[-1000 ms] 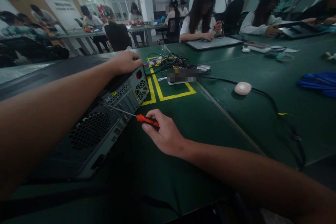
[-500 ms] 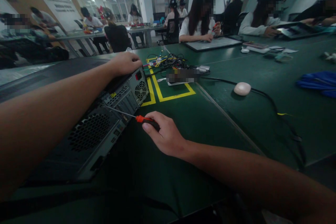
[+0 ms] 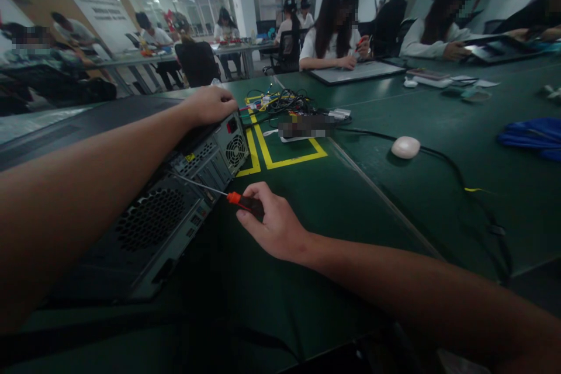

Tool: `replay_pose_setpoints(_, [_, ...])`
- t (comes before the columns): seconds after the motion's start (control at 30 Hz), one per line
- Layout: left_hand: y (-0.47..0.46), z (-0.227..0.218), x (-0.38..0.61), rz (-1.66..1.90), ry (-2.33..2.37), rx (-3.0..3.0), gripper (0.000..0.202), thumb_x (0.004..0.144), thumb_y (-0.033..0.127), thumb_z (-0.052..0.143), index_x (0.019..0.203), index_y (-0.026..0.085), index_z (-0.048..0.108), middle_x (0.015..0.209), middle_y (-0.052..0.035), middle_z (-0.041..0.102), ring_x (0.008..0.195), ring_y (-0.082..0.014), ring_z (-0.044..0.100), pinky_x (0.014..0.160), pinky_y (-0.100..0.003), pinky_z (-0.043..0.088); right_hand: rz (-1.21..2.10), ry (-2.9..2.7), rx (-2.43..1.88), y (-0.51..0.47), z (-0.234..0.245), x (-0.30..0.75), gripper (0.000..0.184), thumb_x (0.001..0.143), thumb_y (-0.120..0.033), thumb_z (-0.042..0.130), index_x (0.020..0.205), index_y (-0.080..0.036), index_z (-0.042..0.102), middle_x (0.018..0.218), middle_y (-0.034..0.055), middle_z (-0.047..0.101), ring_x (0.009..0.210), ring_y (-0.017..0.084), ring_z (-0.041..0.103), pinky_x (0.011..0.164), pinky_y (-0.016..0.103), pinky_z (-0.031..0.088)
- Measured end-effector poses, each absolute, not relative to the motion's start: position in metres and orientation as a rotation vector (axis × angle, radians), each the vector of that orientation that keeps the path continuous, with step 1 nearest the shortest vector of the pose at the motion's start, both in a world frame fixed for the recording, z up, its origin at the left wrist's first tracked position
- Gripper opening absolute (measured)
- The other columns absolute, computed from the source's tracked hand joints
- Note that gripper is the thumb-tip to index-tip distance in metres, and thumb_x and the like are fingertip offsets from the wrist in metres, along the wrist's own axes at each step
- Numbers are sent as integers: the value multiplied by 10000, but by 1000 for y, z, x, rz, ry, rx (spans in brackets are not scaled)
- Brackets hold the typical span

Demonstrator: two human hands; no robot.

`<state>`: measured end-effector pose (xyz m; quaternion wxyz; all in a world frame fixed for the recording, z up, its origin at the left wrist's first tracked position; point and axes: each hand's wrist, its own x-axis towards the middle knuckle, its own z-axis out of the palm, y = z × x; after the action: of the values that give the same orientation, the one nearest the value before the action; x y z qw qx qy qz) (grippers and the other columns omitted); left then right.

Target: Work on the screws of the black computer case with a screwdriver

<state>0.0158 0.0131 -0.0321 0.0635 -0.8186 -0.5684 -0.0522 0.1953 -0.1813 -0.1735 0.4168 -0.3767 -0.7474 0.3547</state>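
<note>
A desktop computer case lies tilted across my view at the left, its rear panel with vents and ports facing right. My left hand presses on its top near the far rear corner, fingers bent and bunched at the edge; the fingertips are partly hidden. In my right hand is a screwdriver with an orange and black handle, held between thumb and fingers. Its thin shaft points left, and the tip meets the rear panel beside the expansion slots, below my left forearm. Whether it sits in a screw is too small to tell.
Tangled cables lie beyond the case, near yellow tape on the green table. A pale computer mouse sits beside a black cable. Blue cloth lies at right. Several people work across the table and behind.
The right hand's fingers have shifted slightly around the screwdriver handle. The screwdriver tip stays at the same spot, and my left hand and the case have not moved.
</note>
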Motion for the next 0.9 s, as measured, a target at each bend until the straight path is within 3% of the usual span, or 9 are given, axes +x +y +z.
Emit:
replay_pose_setpoints(0.23, [18, -34, 14, -175, -1720, -2485, 592, 989, 423, 366, 1274, 89, 765, 1275, -195, 744, 1179, -343, 670, 1066, -454, 483, 917, -1866, -947, -181, -172, 194, 143, 993, -306, 605, 1098, -237, 536, 932, 9, 659, 785, 184, 629, 719, 319, 471])
replay_pose_setpoints(0.4, [25, -37, 11, -224, -1762, -2477, 517, 942, 407, 432, 1240, 180, 789, 1214, -137, 764, 1159, -339, 672, 1064, -469, 491, 916, -1862, -953, -180, -173, 194, 140, 995, -311, 601, 1096, -238, 539, 948, 15, 675, 792, 184, 629, 746, 329, 483])
replay_pose_setpoints(0.77, [23, -34, 12, -183, -1768, -2453, 515, 962, 413, 404, 1229, 189, 784, 1210, -121, 763, 1151, -315, 677, 1037, -425, 504, 921, -1866, -931, -180, -173, 195, 139, 1005, -307, 604, 1105, -231, 544, 956, 16, 672, 801, 183, 631, 743, 336, 482])
replay_pose_setpoints(0.9, [20, -33, 15, -168, -1772, -2458, 530, 959, 399, 405, 1240, 148, 777, 1208, -154, 759, 1141, -328, 677, 1025, -426, 500, 939, -1870, -939, -181, -173, 195, 135, 1014, -309, 596, 1114, -235, 545, 962, 18, 678, 819, 188, 636, 742, 331, 489])
